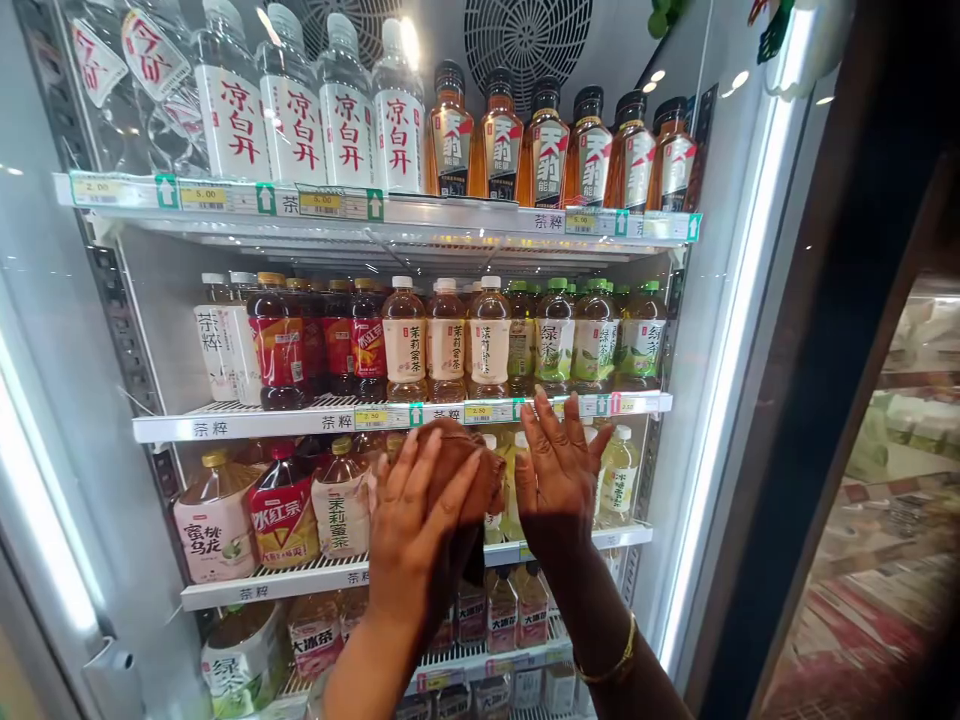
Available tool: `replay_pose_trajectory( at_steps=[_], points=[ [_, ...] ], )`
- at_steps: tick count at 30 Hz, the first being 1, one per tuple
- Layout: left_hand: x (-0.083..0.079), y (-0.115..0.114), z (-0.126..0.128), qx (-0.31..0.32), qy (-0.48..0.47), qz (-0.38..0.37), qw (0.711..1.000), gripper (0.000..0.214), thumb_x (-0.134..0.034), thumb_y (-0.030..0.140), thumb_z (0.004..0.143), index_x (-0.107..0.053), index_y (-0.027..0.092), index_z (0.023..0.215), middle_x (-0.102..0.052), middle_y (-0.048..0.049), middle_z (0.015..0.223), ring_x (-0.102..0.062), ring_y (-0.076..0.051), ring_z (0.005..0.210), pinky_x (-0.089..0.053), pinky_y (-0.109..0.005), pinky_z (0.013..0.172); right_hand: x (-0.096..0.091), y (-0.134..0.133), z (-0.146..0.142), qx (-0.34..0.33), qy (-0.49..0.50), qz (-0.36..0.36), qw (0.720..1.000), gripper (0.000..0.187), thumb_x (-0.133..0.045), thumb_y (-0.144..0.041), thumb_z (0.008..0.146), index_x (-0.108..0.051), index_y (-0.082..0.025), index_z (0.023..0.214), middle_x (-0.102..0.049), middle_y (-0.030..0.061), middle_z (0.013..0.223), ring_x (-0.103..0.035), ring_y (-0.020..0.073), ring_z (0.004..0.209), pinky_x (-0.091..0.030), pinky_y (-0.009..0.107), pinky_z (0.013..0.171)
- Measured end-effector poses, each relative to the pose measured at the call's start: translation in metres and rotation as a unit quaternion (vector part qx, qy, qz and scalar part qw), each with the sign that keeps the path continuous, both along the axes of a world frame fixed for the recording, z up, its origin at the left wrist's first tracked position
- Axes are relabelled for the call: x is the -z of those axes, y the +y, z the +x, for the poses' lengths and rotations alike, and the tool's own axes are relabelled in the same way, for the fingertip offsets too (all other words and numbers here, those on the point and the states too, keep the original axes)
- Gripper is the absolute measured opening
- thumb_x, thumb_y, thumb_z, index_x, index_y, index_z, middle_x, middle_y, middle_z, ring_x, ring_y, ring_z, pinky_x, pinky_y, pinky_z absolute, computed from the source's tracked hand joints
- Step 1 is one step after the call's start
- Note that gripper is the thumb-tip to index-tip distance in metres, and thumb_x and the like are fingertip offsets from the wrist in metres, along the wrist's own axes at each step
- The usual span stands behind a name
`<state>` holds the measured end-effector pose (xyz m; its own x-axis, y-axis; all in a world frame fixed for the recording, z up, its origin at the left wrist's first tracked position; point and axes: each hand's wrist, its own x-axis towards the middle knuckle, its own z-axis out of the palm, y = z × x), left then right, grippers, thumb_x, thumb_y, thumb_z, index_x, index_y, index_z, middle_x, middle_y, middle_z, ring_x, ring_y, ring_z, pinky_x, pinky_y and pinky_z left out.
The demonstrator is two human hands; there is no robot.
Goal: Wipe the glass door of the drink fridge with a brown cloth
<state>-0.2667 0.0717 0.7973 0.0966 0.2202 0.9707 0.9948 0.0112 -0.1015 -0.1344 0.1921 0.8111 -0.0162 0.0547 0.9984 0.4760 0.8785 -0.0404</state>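
My left hand [420, 520] is at the lower middle, its fingers laid over a bunched brown cloth [457, 450] that it holds. A dark part of the cloth hangs below the fingers. To its right, my right hand [559, 460] is raised with the fingers spread and nothing in them. Its fingertips overlap the price strip [480, 412] of the second shelf in view; I cannot tell whether they touch it. A gold bracelet [619, 655] circles the right wrist. Behind both hands stand bottles of pale yellow drink [620, 475], partly hidden by them.
Lit cooler shelves face me. On the top shelf are clear water bottles [349, 120] and amber bottles [501, 140]. Tea bottles [405, 340] fill the second shelf, and big bottles [285, 510] stand lower left. A dark upright frame [817, 400] borders the right side.
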Motion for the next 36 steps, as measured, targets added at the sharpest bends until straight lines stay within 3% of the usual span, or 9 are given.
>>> replay_pose_trajectory(
  at_steps=[3, 8, 16, 22, 24, 29, 32, 36],
  points=[
    [-0.002, 0.009, 0.008, 0.009, 0.005, 0.006, 1.000, 0.075, -0.072, 0.012, 0.088, -0.048, 0.035, 0.155, -0.037, -0.0061, 0.168, -0.033, -0.032, 0.156, -0.021, -0.055, 0.131, 0.002, 0.009, 0.007, 0.001, -0.004, 0.020, 1.000, 0.052, -0.048, -0.020, 0.102, -0.047, -0.024, 0.155, -0.055, 0.0058, 0.156, -0.036, 0.0256, 0.156, -0.010, 0.064, 0.132],
    [-0.020, 0.006, 0.013, -0.011, -0.049, 0.026, 0.998, 0.085, -0.077, 0.014, 0.085, -0.041, 0.037, 0.159, -0.031, -0.0056, 0.171, -0.029, -0.033, 0.158, -0.018, -0.057, 0.132, 0.006, 0.011, 0.009, -0.011, -0.008, 0.031, 0.999, 0.050, -0.048, -0.019, 0.100, -0.053, -0.022, 0.150, -0.055, 0.0053, 0.156, -0.036, 0.0235, 0.156, -0.019, 0.057, 0.133],
    [0.002, 0.024, 0.036, 0.007, 0.000, -0.002, 1.000, 0.064, -0.067, 0.014, 0.092, -0.052, 0.033, 0.151, -0.043, -0.0084, 0.164, -0.035, -0.032, 0.156, -0.028, -0.056, 0.129, 0.011, 0.015, 0.017, -0.029, -0.015, 0.022, 0.999, 0.044, -0.046, -0.022, 0.102, -0.058, -0.023, 0.145, -0.061, 0.0072, 0.150, -0.042, 0.0257, 0.153, -0.024, 0.060, 0.131],
    [-0.019, 0.012, 0.026, -0.073, -0.102, 0.069, 0.990, 0.074, -0.072, 0.013, 0.084, -0.049, 0.028, 0.153, -0.036, -0.0115, 0.167, -0.032, -0.034, 0.157, -0.026, -0.059, 0.130, 0.015, 0.018, 0.019, -0.068, -0.011, 0.043, 0.997, 0.047, -0.048, -0.022, 0.101, -0.055, -0.024, 0.148, -0.057, 0.0061, 0.153, -0.042, 0.0265, 0.152, -0.026, 0.062, 0.129],
    [-0.013, 0.018, 0.036, -0.067, -0.097, 0.079, 0.990, 0.069, -0.070, 0.015, 0.086, -0.051, 0.028, 0.151, -0.038, -0.0121, 0.166, -0.033, -0.034, 0.157, -0.026, -0.061, 0.129, 0.016, 0.019, 0.019, -0.081, 0.004, 0.045, 0.996, 0.046, -0.049, -0.021, 0.101, -0.057, -0.025, 0.146, -0.059, 0.0066, 0.151, -0.045, 0.0278, 0.150, -0.028, 0.064, 0.128],
    [0.010, 0.035, 0.060, 0.009, -0.014, 0.002, 1.000, 0.047, -0.065, 0.023, 0.095, -0.060, 0.027, 0.142, -0.050, -0.0106, 0.159, -0.036, -0.029, 0.156, -0.033, -0.054, 0.127, 0.019, 0.023, 0.023, -0.142, 0.045, 0.054, 0.987, 0.043, -0.047, -0.018, 0.102, -0.060, -0.022, 0.142, -0.066, 0.0099, 0.144, -0.054, 0.0285, 0.144, -0.035, 0.063, 0.125],
    [0.000, 0.030, 0.052, -0.015, -0.023, 0.001, 1.000, 0.054, -0.069, 0.025, 0.092, -0.058, 0.027, 0.146, -0.045, -0.0113, 0.162, -0.035, -0.030, 0.156, -0.030, -0.054, 0.128, 0.021, 0.026, 0.028, -0.144, 0.024, 0.062, 0.987, 0.042, -0.051, -0.016, 0.099, -0.061, -0.021, 0.140, -0.067, 0.0105, 0.143, -0.054, 0.0283, 0.144, -0.038, 0.060, 0.124],
    [-0.016, 0.025, 0.040, -0.064, -0.082, 0.062, 0.993, 0.066, -0.068, 0.026, 0.090, -0.049, 0.025, 0.153, -0.035, -0.0134, 0.168, -0.031, -0.034, 0.157, -0.023, -0.060, 0.130, 0.024, 0.026, 0.035, -0.166, 0.015, 0.052, 0.985, 0.047, -0.048, -0.020, 0.101, -0.056, -0.024, 0.147, -0.063, 0.0099, 0.147, -0.053, 0.0294, 0.144, -0.037, 0.063, 0.124]
  ],
)
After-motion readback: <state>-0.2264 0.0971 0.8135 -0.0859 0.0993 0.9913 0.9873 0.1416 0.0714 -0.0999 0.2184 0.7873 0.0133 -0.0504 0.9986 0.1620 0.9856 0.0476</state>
